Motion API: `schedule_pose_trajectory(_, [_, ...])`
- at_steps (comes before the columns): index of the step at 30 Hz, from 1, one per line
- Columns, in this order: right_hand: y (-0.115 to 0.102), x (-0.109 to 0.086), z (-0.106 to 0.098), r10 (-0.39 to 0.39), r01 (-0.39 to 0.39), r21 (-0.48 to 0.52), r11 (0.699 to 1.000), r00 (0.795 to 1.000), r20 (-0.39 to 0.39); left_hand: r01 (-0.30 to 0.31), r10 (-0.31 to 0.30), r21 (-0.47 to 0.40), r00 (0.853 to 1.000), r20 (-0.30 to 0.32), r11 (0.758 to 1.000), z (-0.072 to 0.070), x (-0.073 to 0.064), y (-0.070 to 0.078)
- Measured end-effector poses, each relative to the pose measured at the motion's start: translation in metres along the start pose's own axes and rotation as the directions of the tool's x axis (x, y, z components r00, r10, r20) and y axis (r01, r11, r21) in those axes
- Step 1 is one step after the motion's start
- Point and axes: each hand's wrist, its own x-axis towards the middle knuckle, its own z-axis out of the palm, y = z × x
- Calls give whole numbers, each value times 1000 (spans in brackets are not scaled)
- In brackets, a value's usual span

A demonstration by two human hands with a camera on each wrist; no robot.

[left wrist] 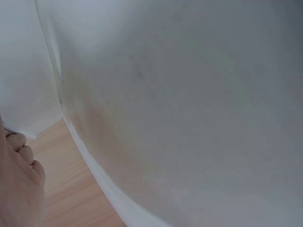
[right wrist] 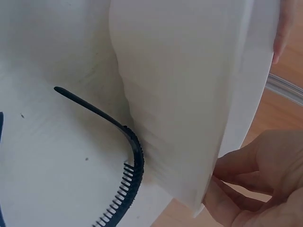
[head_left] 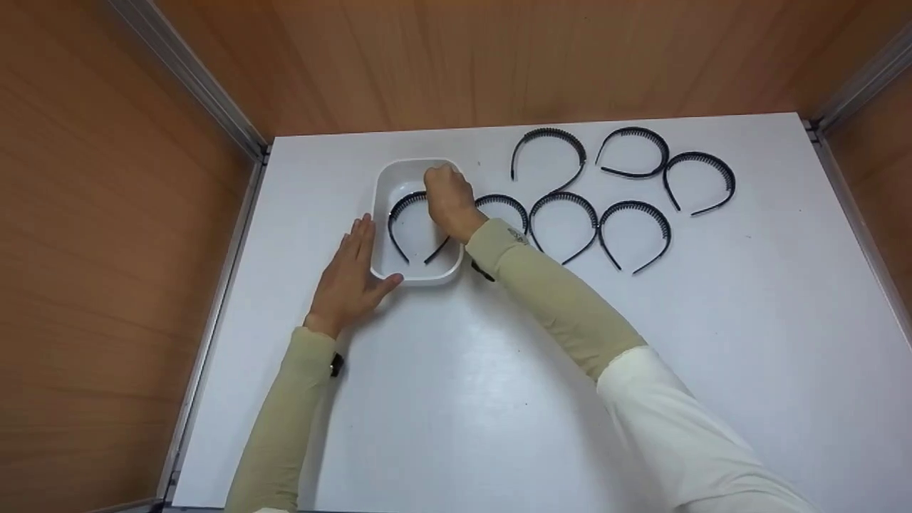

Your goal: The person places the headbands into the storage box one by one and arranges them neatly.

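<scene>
A black toothed headband (head_left: 408, 201) lies in the white tray (head_left: 382, 187), its two ends towards the front. My right hand (head_left: 450, 203) reaches over the tray's right rim with curled fingers and grips this headband at its upper right side. In the right wrist view the right hand's fingertips pass behind the tray wall (right wrist: 175, 94), so they are hidden. My left hand (head_left: 345, 278) rests against the tray's left side, fingers straight and thumb at the front left corner.
Right of the tray, several more black headbands lie in two uneven rows on the white table (head_left: 442, 399); one headband (head_left: 634, 205) is in the front row, another headband (head_left: 702, 154) at the back right. Wood panels (head_left: 499, 64) with metal edges stand around the table.
</scene>
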Motion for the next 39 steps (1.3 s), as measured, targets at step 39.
schedule_pose_trajectory(39, [68,-55,-71,-136,107,360,927,989,59,-38,38,-7,999,-11,999,0,-1,-3])
